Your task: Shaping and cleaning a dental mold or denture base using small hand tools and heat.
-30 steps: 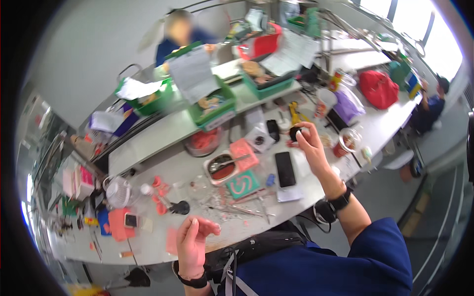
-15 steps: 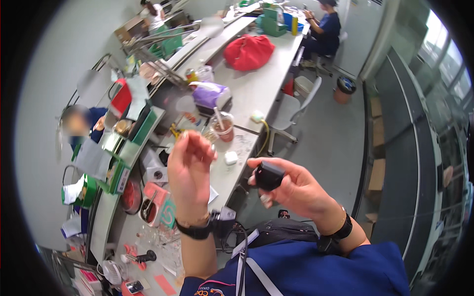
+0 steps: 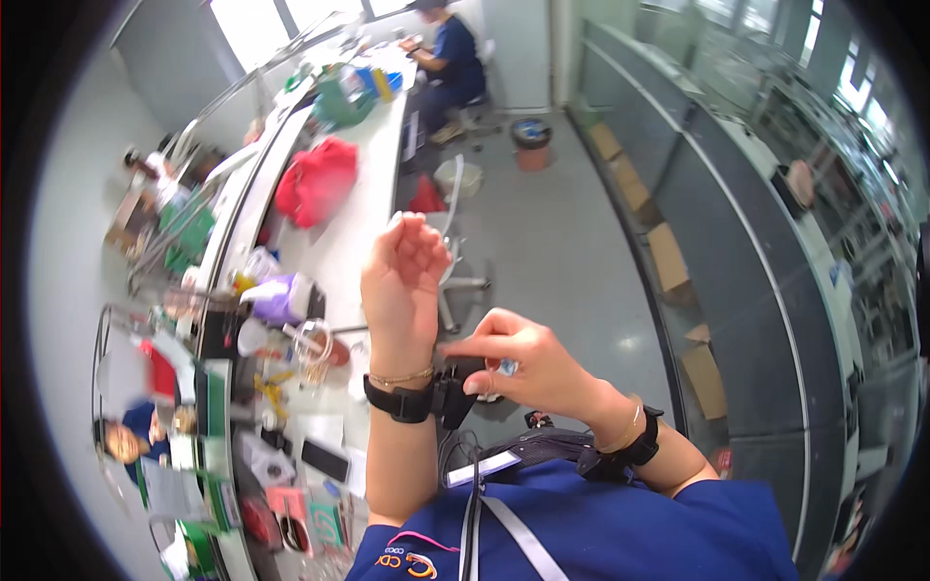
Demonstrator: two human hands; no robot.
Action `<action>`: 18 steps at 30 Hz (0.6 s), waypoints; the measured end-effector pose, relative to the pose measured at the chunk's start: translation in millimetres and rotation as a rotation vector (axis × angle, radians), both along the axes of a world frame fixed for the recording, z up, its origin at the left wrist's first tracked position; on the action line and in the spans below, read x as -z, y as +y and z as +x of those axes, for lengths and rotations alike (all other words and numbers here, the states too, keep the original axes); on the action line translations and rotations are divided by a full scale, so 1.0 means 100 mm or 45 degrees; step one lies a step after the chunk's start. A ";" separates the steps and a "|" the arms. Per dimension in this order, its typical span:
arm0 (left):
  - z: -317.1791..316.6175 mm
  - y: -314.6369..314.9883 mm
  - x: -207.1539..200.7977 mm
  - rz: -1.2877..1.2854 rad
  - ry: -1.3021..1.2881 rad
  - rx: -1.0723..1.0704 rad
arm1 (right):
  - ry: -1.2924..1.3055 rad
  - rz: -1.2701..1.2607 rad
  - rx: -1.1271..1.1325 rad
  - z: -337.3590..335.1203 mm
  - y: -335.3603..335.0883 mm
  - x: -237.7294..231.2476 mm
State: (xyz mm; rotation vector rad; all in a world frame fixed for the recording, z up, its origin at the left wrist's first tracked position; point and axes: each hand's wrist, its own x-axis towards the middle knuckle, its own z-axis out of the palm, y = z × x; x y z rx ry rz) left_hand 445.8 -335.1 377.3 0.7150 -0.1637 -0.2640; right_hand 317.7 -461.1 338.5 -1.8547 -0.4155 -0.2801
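My left hand (image 3: 405, 295) is raised with its palm showing and fingers loosely bent and apart; it holds nothing. Around that wrist runs a black strap (image 3: 397, 401) below a thin bracelet. My right hand (image 3: 531, 358) has its thumb and forefinger on a small black box-shaped device (image 3: 451, 397) at the inner side of the left wrist, against the strap. Whether the device is fixed there cannot be made out. A similar black strap (image 3: 641, 443) with a dark block circles my right wrist. Dark cables hang beneath the left wrist.
To the left, a long white bench holds a red cloth bundle (image 3: 318, 182), a purple-and-white pack (image 3: 281, 298), a drink cup (image 3: 320, 347) and a phone (image 3: 325, 460). A chair stands beside it. Two people sit at benches. Cardboard boxes (image 3: 668, 257) line the right-hand partition.
My right hand has carried the black device leftward to the left wrist, where a grey mount showed before. The view has swung right, so the bench appears farther left.
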 end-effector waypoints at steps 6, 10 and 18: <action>0.41 -0.26 0.79 -0.383 0.250 0.516 | -0.246 -0.394 0.069 -0.31 -0.18 0.36; 0.23 -0.68 1.09 -0.268 0.653 0.644 | -0.120 -0.250 0.300 -0.61 -0.19 0.52; 0.36 -1.46 1.42 -0.268 0.816 0.803 | 0.199 -0.126 0.554 -0.63 -0.42 0.46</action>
